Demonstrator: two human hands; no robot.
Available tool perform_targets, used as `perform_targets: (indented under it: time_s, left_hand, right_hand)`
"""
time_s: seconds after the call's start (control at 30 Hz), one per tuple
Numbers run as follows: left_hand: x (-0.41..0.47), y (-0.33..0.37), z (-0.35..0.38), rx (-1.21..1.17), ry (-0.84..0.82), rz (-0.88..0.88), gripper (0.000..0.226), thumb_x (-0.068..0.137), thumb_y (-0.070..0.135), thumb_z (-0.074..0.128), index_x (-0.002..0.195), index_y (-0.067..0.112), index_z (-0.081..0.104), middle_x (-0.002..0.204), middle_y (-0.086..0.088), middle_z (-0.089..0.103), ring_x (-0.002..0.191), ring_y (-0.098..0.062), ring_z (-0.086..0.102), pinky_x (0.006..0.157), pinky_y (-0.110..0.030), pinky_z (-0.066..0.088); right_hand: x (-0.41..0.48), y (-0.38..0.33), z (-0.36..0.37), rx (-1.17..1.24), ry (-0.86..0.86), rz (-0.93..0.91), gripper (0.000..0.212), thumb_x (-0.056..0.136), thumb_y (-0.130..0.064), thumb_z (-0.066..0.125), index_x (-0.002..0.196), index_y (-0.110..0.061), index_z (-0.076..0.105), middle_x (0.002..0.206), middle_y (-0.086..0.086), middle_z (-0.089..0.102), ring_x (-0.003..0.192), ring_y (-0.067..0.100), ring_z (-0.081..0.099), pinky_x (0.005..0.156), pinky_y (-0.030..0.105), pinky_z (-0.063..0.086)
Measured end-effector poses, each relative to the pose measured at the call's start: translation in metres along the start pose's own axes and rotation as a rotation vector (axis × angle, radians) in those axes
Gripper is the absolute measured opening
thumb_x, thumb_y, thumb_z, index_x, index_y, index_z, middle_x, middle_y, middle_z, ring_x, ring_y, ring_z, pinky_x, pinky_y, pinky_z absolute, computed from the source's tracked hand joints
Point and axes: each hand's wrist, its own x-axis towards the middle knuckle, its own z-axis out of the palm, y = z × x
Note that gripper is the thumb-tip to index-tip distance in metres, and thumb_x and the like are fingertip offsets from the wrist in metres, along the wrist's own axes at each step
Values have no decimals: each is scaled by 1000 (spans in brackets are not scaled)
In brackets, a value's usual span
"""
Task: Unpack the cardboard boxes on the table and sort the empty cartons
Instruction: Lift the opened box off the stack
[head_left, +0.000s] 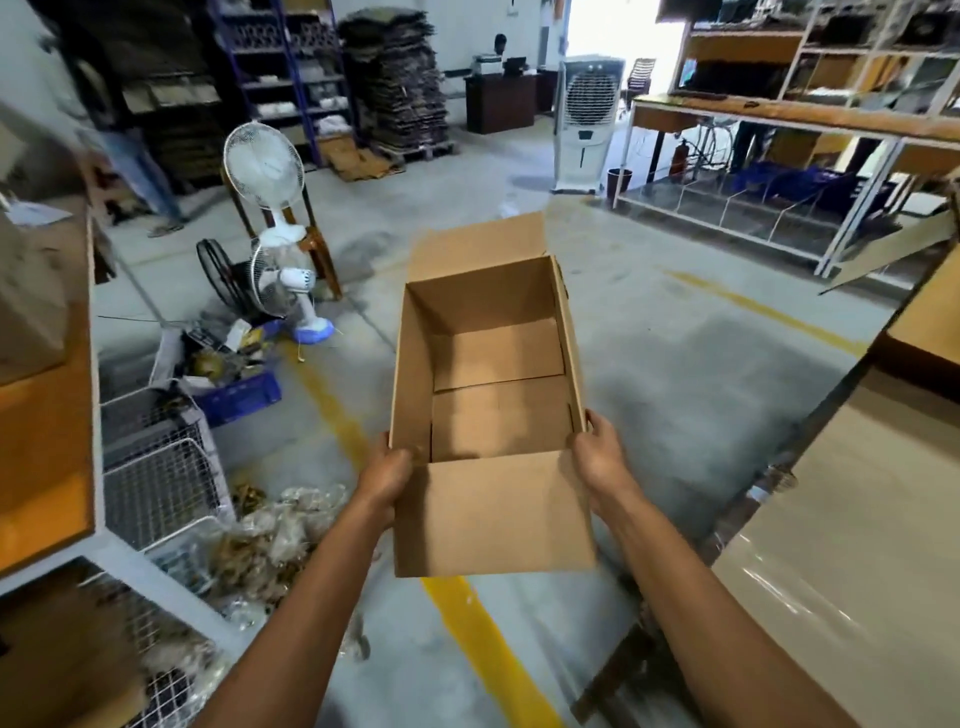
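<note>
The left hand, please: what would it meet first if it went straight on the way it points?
The carton: the left hand grips its near left corner, so it is in contact there. Past that, probably just floor, though depth is unclear.

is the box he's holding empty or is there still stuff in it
Empty: the cardboard box is open-topped, and only its bare bottom flaps show inside.

The box (488, 374) is plain brown cardboard, open and empty, with its bottom flaps meeting in a seam across the middle. The near flap folds out toward the viewer and the far flap stands up. It is held aloft mid-scene, mouth up, long side running near to far.
</note>
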Motion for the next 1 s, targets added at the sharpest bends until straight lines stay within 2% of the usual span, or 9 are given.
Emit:
perform_targets:
  time_s: [0.13,0.27,0.37,0.47,0.53,0.6,0.73,0.83,1.0]
  left_hand:
    - [73,17,10,-117,-16,-160,14,98,5,48,95,12,60,66,-5,62,55,-18,56,50,-23,42]
    - [164,32,32,-219,55,-193,15,92,0,51,90,13,58,83,-13,58,68,-23,52,63,-30,40]
    - [214,55,61,-253,193,-190,27,93,-6,46,79,14,57,76,-9,56,68,-20,48,60,-30,36]
    - [255,83,95,-267,228,-87,31,92,-9,43,101,9,66,86,-12,63,80,-23,54,64,-30,42]
    - [286,96,117,-260,218,-28,39,90,-10,43,117,7,67,98,-13,67,86,-23,57,69,-31,46]
    - [309,111,139,-227,220,-1,40,89,-10,43,117,4,68,97,-13,66,85,-23,57,66,-30,44]
    - [351,136,192,-230,182,37,31,91,-8,47,101,11,70,82,-5,63,74,-17,55,57,-23,43]
    - [380,157,237,-215,119,53,32,92,-6,49,103,18,67,78,2,61,68,-10,52,51,-14,40]
    - [440,197,320,-215,-86,96,38,89,-8,51,108,17,73,93,-2,70,82,-17,61,72,-26,51]
  right_hand:
    - [50,-21,24,-13,-14,3,47,68,-20,46,111,-23,66,94,-1,73,87,28,69,79,47,60]
    - [120,-40,47,25,21,-2,35,79,-7,52,108,-18,67,88,-1,73,82,28,69,71,38,56]
    - [170,-63,55,46,124,28,48,82,-1,51,126,-19,59,99,-1,67,82,26,62,72,34,50]
    - [224,-84,54,98,166,130,75,87,-5,56,155,-18,28,127,10,62,108,34,61,89,37,50]
    - [257,-95,47,101,182,195,84,89,-9,58,159,-16,11,134,17,58,116,38,58,94,39,48]
    - [284,-104,39,90,192,248,90,89,-13,59,160,-18,3,132,18,58,118,39,57,97,41,48]
    - [333,-110,19,213,253,282,86,81,-14,65,154,-10,18,120,12,60,108,34,59,98,46,50]
    - [369,-111,0,279,359,320,62,81,-14,64,136,-9,35,117,18,62,105,38,60,95,52,51]
    - [431,-128,-39,180,483,258,59,87,-16,63,140,-11,37,130,18,57,115,39,55,98,43,48]
